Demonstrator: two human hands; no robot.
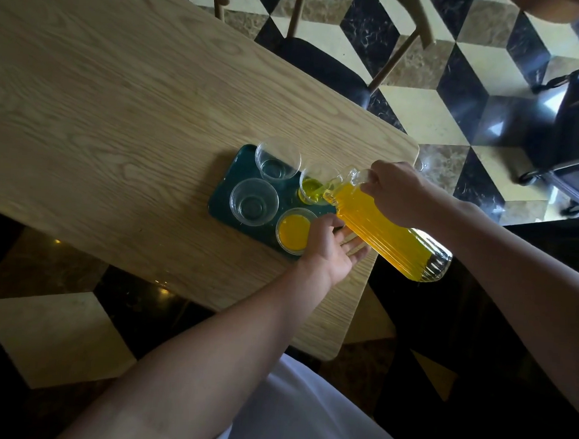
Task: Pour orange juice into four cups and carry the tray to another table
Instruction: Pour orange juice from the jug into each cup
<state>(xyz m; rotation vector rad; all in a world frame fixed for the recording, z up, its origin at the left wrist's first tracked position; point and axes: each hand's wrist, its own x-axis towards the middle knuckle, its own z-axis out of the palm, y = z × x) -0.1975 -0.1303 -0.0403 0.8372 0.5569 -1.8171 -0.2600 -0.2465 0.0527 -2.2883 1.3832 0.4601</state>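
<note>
Both forearms reach in from the bottom edge toward the dark green tray (222, 190), which sits near the corner of the wooden table (125, 114). Right hand (400, 194) is wrapped around the neck of a ribbed glass bottle (387, 230) of orange juice, tipped way over so its mouth is right at the rim of the cup at the tray's far right corner (312, 188), which has a bit of juice in the bottom. Left hand (332, 245) has its fingers spread out pretty flat, resting at the tray's near edge right beside the full cup (295, 231). Two empty cups, one (278, 161) and another (253, 202), take up the tray's left side. Beyond the table there's a chair (324, 65) on a checkered floor (424, 102).
</note>
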